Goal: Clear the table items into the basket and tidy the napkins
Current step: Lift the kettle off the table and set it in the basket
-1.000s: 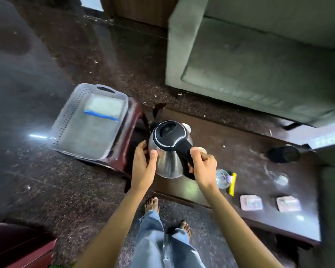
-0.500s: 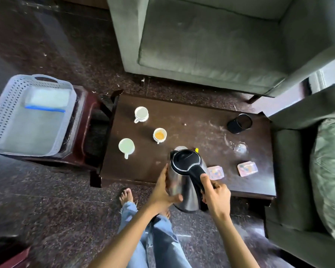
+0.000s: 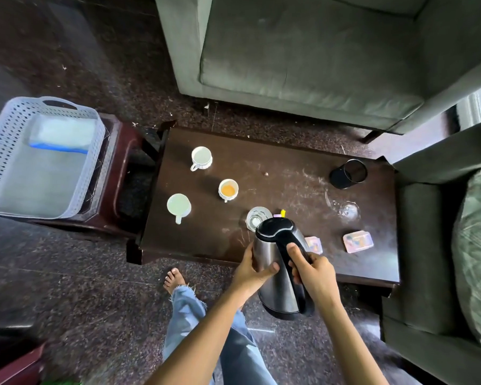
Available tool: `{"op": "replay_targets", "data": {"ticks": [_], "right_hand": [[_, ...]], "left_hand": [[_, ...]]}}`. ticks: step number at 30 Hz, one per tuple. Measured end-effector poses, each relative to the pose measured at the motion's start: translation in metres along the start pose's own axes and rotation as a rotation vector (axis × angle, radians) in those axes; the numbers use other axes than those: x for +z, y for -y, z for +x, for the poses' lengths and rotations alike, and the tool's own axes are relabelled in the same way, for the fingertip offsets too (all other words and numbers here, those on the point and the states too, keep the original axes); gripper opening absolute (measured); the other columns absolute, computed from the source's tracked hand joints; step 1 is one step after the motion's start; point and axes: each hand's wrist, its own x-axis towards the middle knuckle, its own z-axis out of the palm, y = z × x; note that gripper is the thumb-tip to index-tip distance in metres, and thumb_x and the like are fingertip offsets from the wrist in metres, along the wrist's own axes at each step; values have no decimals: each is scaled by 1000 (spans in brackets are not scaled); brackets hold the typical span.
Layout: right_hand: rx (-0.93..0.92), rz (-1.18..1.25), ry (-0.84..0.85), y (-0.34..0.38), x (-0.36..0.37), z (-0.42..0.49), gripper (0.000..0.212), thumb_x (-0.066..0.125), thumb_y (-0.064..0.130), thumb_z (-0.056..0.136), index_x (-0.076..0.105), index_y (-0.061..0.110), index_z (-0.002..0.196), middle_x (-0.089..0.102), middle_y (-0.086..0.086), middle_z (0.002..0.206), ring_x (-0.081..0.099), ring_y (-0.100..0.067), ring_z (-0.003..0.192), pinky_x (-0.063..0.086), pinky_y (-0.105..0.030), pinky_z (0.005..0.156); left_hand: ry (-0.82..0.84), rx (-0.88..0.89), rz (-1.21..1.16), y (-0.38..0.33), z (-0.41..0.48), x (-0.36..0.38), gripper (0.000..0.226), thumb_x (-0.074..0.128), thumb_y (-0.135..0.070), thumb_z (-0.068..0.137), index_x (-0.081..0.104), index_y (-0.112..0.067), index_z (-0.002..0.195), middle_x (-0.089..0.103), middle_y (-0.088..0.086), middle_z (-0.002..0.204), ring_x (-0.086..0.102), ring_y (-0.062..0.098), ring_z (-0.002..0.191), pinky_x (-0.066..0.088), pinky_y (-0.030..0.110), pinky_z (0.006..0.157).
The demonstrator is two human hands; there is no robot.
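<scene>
A steel kettle [image 3: 272, 290] with a black lid is held in the air over the table's near edge. My right hand [image 3: 313, 269] grips its black handle and my left hand [image 3: 252, 269] presses its side. On the dark wooden table [image 3: 283, 187] stand three white cups [image 3: 201, 158] [image 3: 228, 189] [image 3: 179, 206], the middle one with orange liquid. Behind the kettle sits a clear glass [image 3: 257, 219]. Two folded napkins [image 3: 357, 241] [image 3: 314, 244] lie near the front edge. The grey perforated basket [image 3: 0, 162] rests on a side stand at left.
A black cup [image 3: 347, 173] lies at the table's far right, with a clear glass [image 3: 345, 209] on its side nearby. A small yellow item [image 3: 283, 212] peeks behind the kettle. Grey sofas [image 3: 303, 59] stand behind and to the right of the table. A white cloth with a blue stripe [image 3: 63, 136] lies in the basket.
The kettle in both hands has moved from near the basket to the right, over the table's near edge. The view has swung to show the whole table and cups.
</scene>
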Motion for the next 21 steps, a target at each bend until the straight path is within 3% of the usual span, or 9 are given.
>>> {"op": "replay_targets", "data": {"ticks": [5, 8, 10, 13, 17, 21], "right_hand": [[-4, -77, 84, 16, -8, 14, 53, 62, 55, 84, 66, 6, 64, 68, -1, 56, 60, -13, 49, 54, -36, 66], [-35, -91, 103, 29, -11, 20, 52, 64, 44, 87, 66, -4, 68, 66, -8, 59, 56, -10, 45, 55, -32, 58], [-27, -97, 98, 36, -13, 23, 51, 65, 41, 87, 66, -7, 71, 65, -7, 59, 55, -6, 42, 49, -21, 49], [-4, -116, 89, 43, -15, 26, 50, 65, 40, 88, 66, -7, 73, 64, -3, 57, 55, -2, 38, 42, -10, 42], [-7, -164, 82, 51, -19, 26, 49, 63, 44, 88, 67, -2, 73, 64, 2, 54, 58, -3, 41, 44, -13, 46], [-12, -211, 73, 58, -20, 26, 49, 61, 47, 87, 67, 1, 71, 67, 2, 55, 64, -10, 50, 54, -26, 61]], "left_hand": [[-49, -62, 46, -7, 4, 6, 73, 74, -52, 73, 40, -35, 135, 57, -14, 125, 53, 6, 114, 44, 23, 91], [-109, -106, 83, -9, 3, 11, 82, 68, -73, 60, 45, -40, 131, 63, -9, 121, 60, 12, 112, 50, 32, 95], [-142, -129, 100, -12, 4, 14, 92, 62, -85, 50, 47, -41, 129, 66, -9, 118, 63, 12, 108, 50, 35, 96], [-160, -131, 105, -19, 4, 17, 91, 58, -85, 51, 50, -37, 127, 68, -8, 114, 64, 12, 104, 51, 34, 93], [-166, -134, 97, -25, 2, 22, 87, 57, -84, 56, 50, -35, 128, 68, -7, 114, 64, 12, 103, 51, 29, 90], [-190, -146, 105, -30, 1, 26, 92, 51, -88, 52, 51, -34, 127, 68, -7, 114, 63, 15, 107, 50, 32, 93]]}}
